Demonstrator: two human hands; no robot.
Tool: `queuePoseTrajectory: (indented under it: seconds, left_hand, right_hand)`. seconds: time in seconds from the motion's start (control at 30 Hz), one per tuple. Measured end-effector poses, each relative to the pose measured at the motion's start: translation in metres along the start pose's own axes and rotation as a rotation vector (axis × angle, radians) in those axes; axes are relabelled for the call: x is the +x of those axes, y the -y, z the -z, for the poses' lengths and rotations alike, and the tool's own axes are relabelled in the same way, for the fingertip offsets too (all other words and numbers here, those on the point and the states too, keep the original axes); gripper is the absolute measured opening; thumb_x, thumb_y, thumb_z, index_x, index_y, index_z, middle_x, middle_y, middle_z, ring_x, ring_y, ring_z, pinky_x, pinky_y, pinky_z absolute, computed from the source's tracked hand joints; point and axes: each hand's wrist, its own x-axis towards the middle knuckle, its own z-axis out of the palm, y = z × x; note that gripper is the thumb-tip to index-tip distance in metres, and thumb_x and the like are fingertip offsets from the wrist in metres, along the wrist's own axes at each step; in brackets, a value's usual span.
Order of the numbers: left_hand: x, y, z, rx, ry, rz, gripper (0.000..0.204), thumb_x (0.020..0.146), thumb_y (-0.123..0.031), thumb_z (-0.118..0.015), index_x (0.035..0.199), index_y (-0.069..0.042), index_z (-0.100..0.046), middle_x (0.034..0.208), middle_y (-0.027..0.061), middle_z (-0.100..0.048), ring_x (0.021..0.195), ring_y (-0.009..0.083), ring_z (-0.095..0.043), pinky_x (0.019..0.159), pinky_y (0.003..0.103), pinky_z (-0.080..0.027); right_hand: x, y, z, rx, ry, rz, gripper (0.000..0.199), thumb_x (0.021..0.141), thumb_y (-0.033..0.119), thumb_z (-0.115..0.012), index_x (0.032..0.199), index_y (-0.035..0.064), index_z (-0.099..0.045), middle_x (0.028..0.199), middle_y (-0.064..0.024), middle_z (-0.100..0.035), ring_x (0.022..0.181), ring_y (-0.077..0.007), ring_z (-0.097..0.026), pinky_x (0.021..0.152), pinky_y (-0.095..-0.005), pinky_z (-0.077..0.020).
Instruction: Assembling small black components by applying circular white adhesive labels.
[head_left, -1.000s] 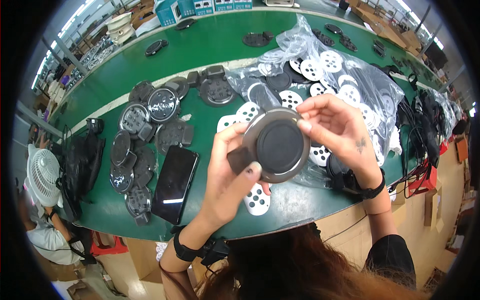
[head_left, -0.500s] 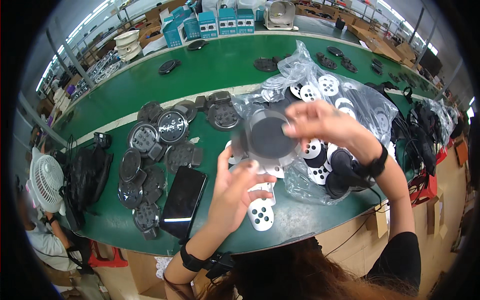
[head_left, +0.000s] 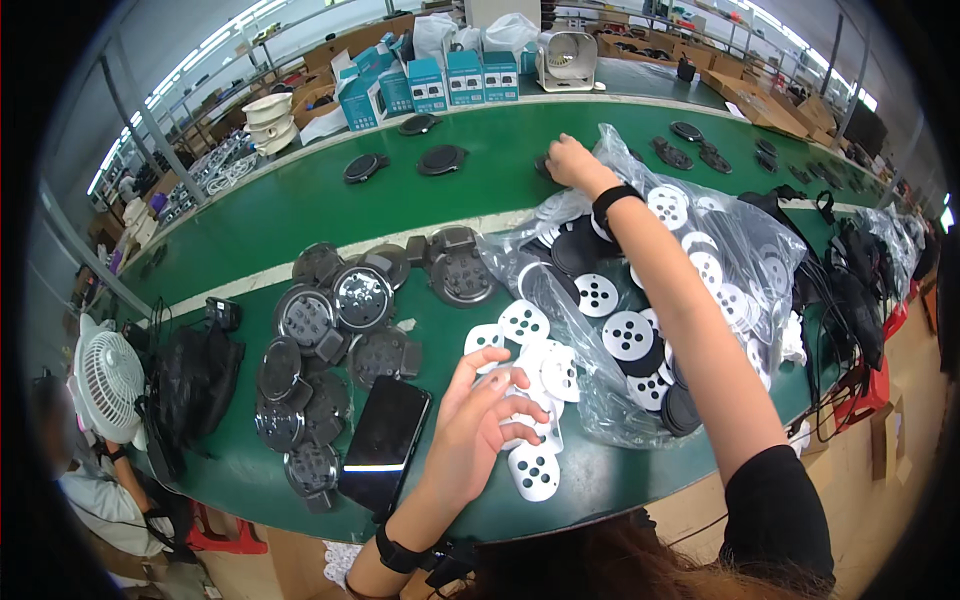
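Right hand [head_left: 574,164], grip unclear, dark disc [head_left: 542,166] alongside; left hand [head_left: 474,432] unclenched by white plates [head_left: 534,473]

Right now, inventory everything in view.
White plates: over ten, white, centre and bag
Plastic bag: one, clear, right
Round parts: many, black, left and behind
Phone: one, black, front left
Table: one, green, centre
Dark bundles: two, black, either side
Fan: one, white, left
Boxes: several, teal, back
Horn parts: several, cream, back
Stools: two, red, both sides
Co-worker: one, light clothing, far left
Left fingers: one hand, bare, open, centre front
Right fingers: one hand, bare, back, grip unclear
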Motion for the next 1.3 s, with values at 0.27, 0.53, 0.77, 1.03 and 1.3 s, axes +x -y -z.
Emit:
queuePoseTrajectory:
  seconds: [0.27,0.53,0.77,1.03,1.3]
  left_hand:
    - [0.005,0.003,0.010,-0.036,0.004,0.035,0.031,0.086,-0.019,-0.048,0.112,-0.007,-0.037,0.091,0.0096,-0.047,0.075,0.0229,-0.057,0.057,0.032,-0.047]
    - [0.005,0.001,0.008,-0.054,0.089,0.033,0.025,0.088,-0.016,-0.048,0.110,-0.006,-0.041,0.092,0.0077,-0.048,0.077,0.0181,-0.057,0.060,0.028,-0.046]
    - [-0.008,-0.002,0.015,-0.033,0.006,-0.083,0.034,0.090,-0.017,-0.046,0.119,-0.002,-0.039,0.102,0.0090,-0.048,0.079,0.0179,-0.056,0.060,0.028,-0.046]
    - [0.001,-0.001,0.007,0.121,0.057,-0.357,0.036,0.096,-0.028,-0.039,0.121,-0.002,-0.036,0.109,0.0130,-0.051,0.084,0.0208,-0.060,0.057,0.029,-0.053]
    - [0.002,0.003,0.005,0.202,0.119,-0.388,0.038,0.094,-0.025,-0.044,0.120,0.002,-0.039,0.097,0.0128,-0.056,0.075,0.0199,-0.060,0.057,0.030,-0.054]
  right_hand:
    - [-0.005,0.023,0.000,-0.202,0.187,-0.175,0.035,0.082,0.031,-0.057,0.107,0.0075,-0.060,0.105,-0.0144,-0.062,0.098,-0.0313,-0.060,0.084,-0.0415,-0.0471]
    - [-0.006,0.051,0.025,-0.067,-0.030,-0.088,0.022,0.080,0.012,-0.053,0.096,0.0005,-0.063,0.102,-0.0171,-0.062,0.086,-0.0314,-0.064,0.072,-0.0373,-0.0524]
    - [-0.086,0.121,0.146,1.297,0.232,0.045,0.028,0.086,0.027,-0.058,0.089,-0.0003,-0.060,0.083,-0.0028,-0.061,0.075,-0.0100,-0.059,0.068,-0.0255,-0.0496]
    - [-0.206,0.144,0.218,1.391,0.425,-0.019,0.016,0.084,0.018,-0.062,0.088,0.0022,-0.058,0.082,-0.0015,-0.060,0.070,-0.0070,-0.058,0.063,-0.0212,-0.0490]
    - [-0.241,0.127,0.223,1.434,0.269,-0.067,0.026,0.081,0.019,-0.066,0.092,-0.0029,-0.060,0.084,-0.0065,-0.063,0.071,-0.0112,-0.061,0.066,-0.0245,-0.0520]
